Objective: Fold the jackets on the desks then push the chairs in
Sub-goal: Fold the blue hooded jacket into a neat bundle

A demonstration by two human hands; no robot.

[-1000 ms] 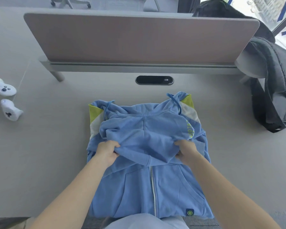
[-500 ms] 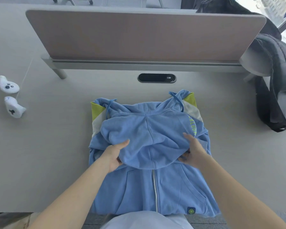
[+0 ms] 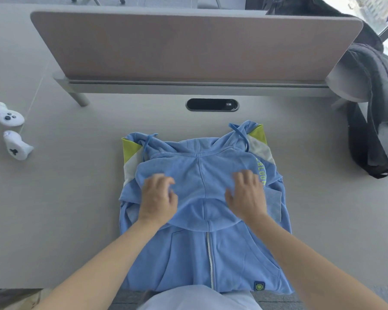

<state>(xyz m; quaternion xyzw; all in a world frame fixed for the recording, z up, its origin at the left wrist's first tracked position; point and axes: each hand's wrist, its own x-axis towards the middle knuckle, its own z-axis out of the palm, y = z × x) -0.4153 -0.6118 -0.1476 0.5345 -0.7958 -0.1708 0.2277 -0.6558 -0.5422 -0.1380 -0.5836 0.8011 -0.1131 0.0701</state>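
Observation:
A light blue zip jacket with yellow-green and white shoulder panels lies front up on the grey desk. Its sleeves are folded in and its hood is laid down over the chest. My left hand rests flat on the left side of the hood, fingers apart. On the hood's right side my right hand lies flat, fingers spread. Neither hand grips the cloth. The jacket's hem hangs at the desk's near edge.
Two white controllers lie at the desk's left. A pinkish divider panel stands across the back, with a black cable slot in front of it. A dark grey jacket or bag hangs at the right edge.
Both hands let go of the hood's edge after pulling it down over the chest. They have moved up onto the hood and now lie flat on it.

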